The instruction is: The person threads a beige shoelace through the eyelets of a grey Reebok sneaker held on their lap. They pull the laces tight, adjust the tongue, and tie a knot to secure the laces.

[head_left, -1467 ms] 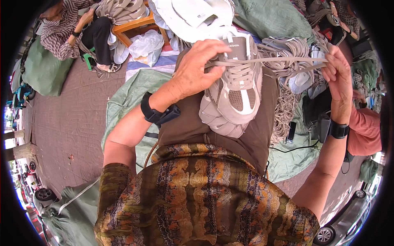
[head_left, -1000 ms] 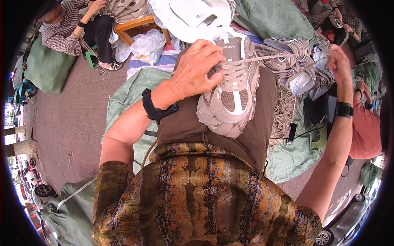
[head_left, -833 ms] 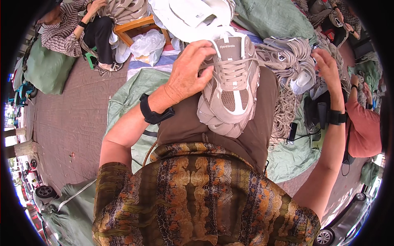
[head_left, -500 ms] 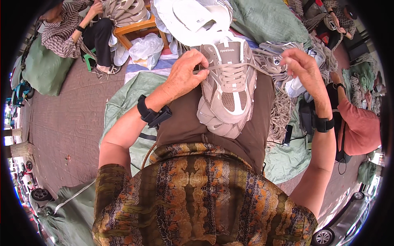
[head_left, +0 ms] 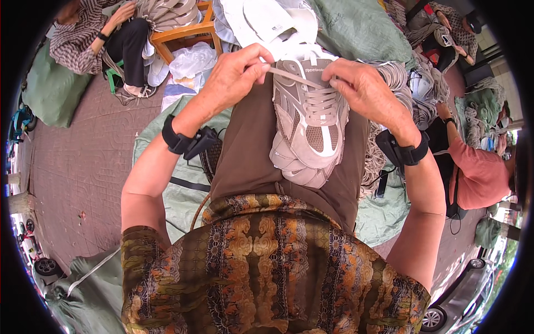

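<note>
A grey-beige sneaker upper [head_left: 329, 146] with a white toe stripe lies on my brown-trousered lap, toe toward me. More uppers [head_left: 303, 176] are stacked beneath it. Its flat beige shoelace [head_left: 295, 77] is laced in rows over the tongue. My left hand [head_left: 240, 68], up beside the collar, pinches a taut length of this lace between thumb and fingers. That length slants across the tongue to the right eyelets. There my right hand [head_left: 361, 92] is closed, its thumb and forefinger gripping the upper's eyelet edge. Whether lace is also caught in them is hidden.
White shoe parts [head_left: 270, 25] are piled beyond my knees. A wooden stool [head_left: 186, 34] and a clear plastic bag [head_left: 192, 60] stand at far left. Green sheeting [head_left: 384, 222] and tangled laces [head_left: 374, 167] lie at right. People sit at far left [head_left: 83, 42], far right [head_left: 445, 33] and right [head_left: 483, 167].
My left hand has moved up and left, drawing the lace out. My right hand has come in from the right and closed at the upper's right eyelets.
</note>
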Tool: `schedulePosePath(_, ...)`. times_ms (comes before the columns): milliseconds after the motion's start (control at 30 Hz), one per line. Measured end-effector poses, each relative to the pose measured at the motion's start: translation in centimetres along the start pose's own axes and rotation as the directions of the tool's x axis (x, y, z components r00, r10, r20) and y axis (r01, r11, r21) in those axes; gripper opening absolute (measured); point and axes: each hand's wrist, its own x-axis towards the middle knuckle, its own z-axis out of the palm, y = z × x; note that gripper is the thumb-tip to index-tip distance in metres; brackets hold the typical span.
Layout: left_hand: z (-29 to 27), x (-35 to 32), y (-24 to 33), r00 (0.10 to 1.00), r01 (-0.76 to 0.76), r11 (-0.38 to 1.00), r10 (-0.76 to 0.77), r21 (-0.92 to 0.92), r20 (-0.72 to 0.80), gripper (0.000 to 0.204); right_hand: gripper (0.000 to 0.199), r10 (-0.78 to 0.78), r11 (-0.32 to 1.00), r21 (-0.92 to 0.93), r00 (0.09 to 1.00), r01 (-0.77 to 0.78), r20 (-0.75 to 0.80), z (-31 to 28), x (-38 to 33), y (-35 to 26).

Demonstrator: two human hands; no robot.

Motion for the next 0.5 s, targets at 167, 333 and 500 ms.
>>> schedulePosePath(167, -0.3, 1.4, -0.7, 1.0, -0.031, 0.995, 0.031, 0.094, 0.005, 0.014, 0.018, -0.092, 0.979, -0.186, 0.995, 0.082, -0.046, -0.5, -0.9, -1.5)
schedulePosePath(333, -0.3, 2.1, -1.8, 0.995, 0.085, 0.982, -0.076, -0.171, 0.06, 0.012, 0.03, 0.006, 0.993, -0.12, 0.997, 0.004, 0.077, 0.4, -3.4, -1.4)
schedulePosePath(500, -0.4, 1.4, -0.9, 0.981, 0.171, 0.943, -0.136, -0.287, 0.135, 0.014, 0.025, 0.125, 0.989, 0.073, 0.991, -0.128, 0.042, 1.9, -4.1, -0.8)
